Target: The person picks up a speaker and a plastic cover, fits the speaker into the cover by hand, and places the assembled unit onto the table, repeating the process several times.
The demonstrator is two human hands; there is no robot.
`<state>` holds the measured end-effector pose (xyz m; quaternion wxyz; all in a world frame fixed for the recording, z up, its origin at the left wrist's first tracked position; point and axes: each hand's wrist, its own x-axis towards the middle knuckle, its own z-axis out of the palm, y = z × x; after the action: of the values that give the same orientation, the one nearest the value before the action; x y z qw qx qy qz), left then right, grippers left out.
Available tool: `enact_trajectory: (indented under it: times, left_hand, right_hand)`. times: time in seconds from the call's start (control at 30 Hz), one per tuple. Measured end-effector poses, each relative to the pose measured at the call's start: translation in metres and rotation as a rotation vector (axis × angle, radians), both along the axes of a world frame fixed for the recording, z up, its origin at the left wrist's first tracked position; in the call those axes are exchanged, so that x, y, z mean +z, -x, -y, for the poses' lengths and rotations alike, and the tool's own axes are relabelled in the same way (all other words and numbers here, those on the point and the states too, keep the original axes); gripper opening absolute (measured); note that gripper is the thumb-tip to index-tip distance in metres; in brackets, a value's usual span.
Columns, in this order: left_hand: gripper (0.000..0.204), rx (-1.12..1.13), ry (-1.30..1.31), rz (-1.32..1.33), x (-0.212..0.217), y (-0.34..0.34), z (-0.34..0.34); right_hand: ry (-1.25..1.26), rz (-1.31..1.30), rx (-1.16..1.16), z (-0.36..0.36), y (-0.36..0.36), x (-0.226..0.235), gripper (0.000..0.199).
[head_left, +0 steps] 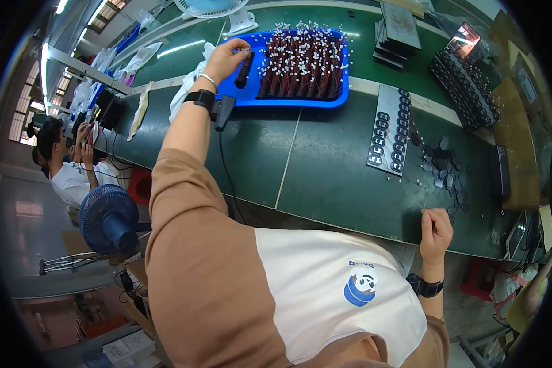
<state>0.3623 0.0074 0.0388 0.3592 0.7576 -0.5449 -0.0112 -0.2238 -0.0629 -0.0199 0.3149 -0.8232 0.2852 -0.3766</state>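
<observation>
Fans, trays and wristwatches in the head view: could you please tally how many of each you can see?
Fans: 2, a blue one on the floor and a white one at the far edge of the table.
Blue trays: 1.
Black wristwatches: 2, on the left wrist and on the right wrist.
Total: 5.

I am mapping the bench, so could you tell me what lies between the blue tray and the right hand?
In the head view, a grey metal fixture plate with rows of small round parts lies between the blue tray and the right hand.

the single head view looks steeply down from above the person's chest. it faces the green surface [325, 165], near, with fisheye-bent edges.
</observation>
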Motion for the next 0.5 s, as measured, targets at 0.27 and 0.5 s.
enact_trajectory:
  times: [0.27, 0.5]
  left_hand:
    - [0.017, -0.056, -0.071, -0.038, -0.022, 0.005, 0.026]
    - [0.024, 0.04, -0.181, -0.218, -0.02, 0.007, 0.026]
  right_hand:
    - [-0.014, -0.032, -0.022, 0.0, -0.002, 0.002, 0.008]
    - [-0.02, -0.031, -0.029, 0.0, -0.002, 0.003, 0.008]
